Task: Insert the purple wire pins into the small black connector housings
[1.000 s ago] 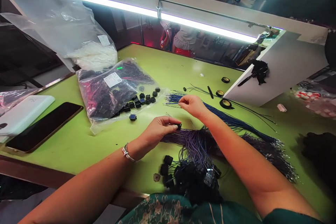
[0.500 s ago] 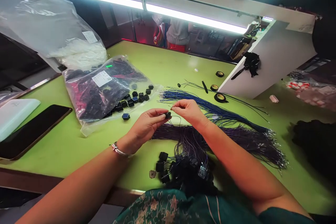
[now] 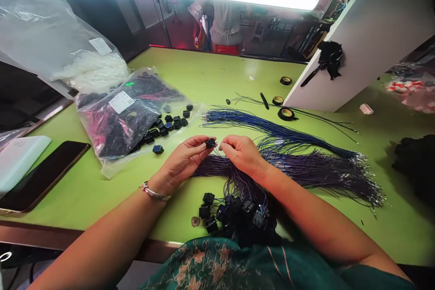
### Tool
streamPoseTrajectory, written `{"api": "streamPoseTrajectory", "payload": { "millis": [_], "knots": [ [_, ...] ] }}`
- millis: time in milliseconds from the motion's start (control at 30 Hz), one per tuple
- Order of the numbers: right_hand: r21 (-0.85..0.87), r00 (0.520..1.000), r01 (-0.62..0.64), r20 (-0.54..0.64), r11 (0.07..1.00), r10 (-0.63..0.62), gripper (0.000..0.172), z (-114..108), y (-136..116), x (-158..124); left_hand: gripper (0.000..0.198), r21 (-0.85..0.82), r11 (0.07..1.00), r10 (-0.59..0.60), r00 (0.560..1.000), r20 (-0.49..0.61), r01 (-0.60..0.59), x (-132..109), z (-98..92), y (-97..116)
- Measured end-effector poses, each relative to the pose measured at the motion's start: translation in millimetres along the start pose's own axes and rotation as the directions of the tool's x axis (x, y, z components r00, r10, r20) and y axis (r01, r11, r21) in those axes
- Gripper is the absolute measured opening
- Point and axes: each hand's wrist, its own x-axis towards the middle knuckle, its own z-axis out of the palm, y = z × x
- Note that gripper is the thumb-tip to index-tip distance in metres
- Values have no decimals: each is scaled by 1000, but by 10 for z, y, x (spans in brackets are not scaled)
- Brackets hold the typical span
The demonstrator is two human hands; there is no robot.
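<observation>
Between the thumb and fingers of my left hand (image 3: 185, 158) is a small black connector housing (image 3: 210, 142). My right hand (image 3: 243, 152) is pinched on the end of a thin wire (image 3: 218, 145), right beside the housing; whether the tip is inside cannot be made out. Beneath my hands lies a bundle of dark purple wires (image 3: 326, 174). Behind it stretches a bundle of blue wires (image 3: 251, 122) with metal terminals at its ends. Close to my body is a heap of wired black connectors (image 3: 238, 217).
Left of my hands, a clear bag of black connectors (image 3: 125, 118) spills several loose ones. A dark phone (image 3: 47, 174) lies at far left. Rolls of black tape (image 3: 286, 113) sit near a white panel (image 3: 343, 54). Across the table a person (image 3: 227, 27) is partly visible.
My right hand has come lower and slightly closer to the connector housing, its fingers now level with it. The head view has tilted down and shifted a little.
</observation>
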Motion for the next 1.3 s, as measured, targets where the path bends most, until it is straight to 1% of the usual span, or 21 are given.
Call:
{"api": "streamPoseTrajectory", "payload": {
  "millis": [133, 233, 333, 400, 467, 533, 600, 633, 700, 800, 867, 933, 1000, 1067, 1133, 1200, 1300],
  "knots": [
    [61, 998, -3, 66, 998, -1, 27, 14, 54, 47, 17, 18, 1000, -23, 1000, 7, 23, -9, 13, 1],
    [113, 993, -56, 113, 992, 43, 26, 22, 79, 73, 19, 51, 999, -18, 999, 35, 16, -18, 7, -8],
    [195, 982, -131, 159, 972, 100, 23, 13, 71, 88, 19, 125, 992, 23, 999, 46, -28, -28, 3, -22],
    [238, 975, -167, 186, 957, 124, 21, -1, 56, 96, 18, 220, 970, 96, 994, 43, -103, -38, 15, -28],
    [271, 969, -193, 204, 943, 139, 19, -15, 44, 106, 14, 361, 909, 204, 978, 45, -206, -50, 40, -27],
    [304, 965, -210, 216, 929, 148, 18, -22, 42, 116, 9, 512, 809, 297, 952, 70, -290, -64, 72, -21],
    [335, 961, -223, 233, 915, 149, 18, -20, 48, 126, 8, 612, 720, 338, 936, 103, -327, -74, 99, -21],
    [351, 960, -227, 240, 909, 147, 18, -15, 53, 129, 9, 632, 700, 341, 933, 112, -332, -76, 108, -25],
    [377, 957, -234, 253, 896, 143, 18, -1, 64, 131, 9, 613, 719, 335, 936, 107, -327, -74, 118, -46],
    [396, 965, -228, 217, 889, 150, 19, 31, 78, 123, 14, 470, 843, 285, 958, 26, -263, -55, 111, -87],
    [367, 977, -205, 130, 907, 168, 18, 54, 87, 111, 21, 351, 918, 210, 977, -42, -182, -40, 99, -104],
    [306, 986, -159, 9, 939, 164, 13, 72, 97, 95, 27, 256, 960, 134, 988, -76, -111, -27, 81, -108],
    [226, 991, -93, -75, 970, 113, 9, 82, 104, 74, 28, 198, 977, 97, 993, -72, -82, -17, 63, -103],
    [142, 994, -28, -99, 989, 43, 9, 82, 108, 54, 27, 178, 981, 90, 994, -58, -78, -10, 49, -98],
    [94, 995, -5, -99, 996, 14, 10, 79, 109, 44, 27, 182, 980, 94, 994, -53, -83, -8, 47, -96],
    [134, 995, -42, -86, 990, 53, 10, 76, 110, 49, 26, 190, 978, 105, 992, -63, -91, -9, 55, -100],
    [293, 988, -141, -24, 946, 155, 10, 79, 109, 75, 24, 230, 964, 160, 984, -83, -137, -12, 72, -116]
  ]
}}
